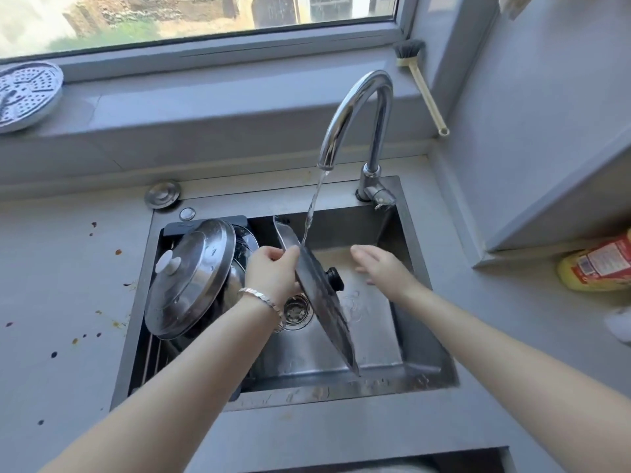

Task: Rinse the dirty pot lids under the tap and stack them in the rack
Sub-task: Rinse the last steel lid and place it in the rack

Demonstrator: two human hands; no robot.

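My left hand grips the rim of a large steel pot lid with a black knob, held on edge over the sink. Water runs from the chrome tap onto the lid's upper rim. My right hand hovers just right of the lid's knob, fingers apart, holding nothing. A second steel lid with a white knob leans in the rack at the sink's left side, with darker cookware behind it.
A perforated steamer plate lies on the window sill at left. A dish brush leans in the right corner. A yellow bottle lies on the counter at right. Food spots dot the left counter.
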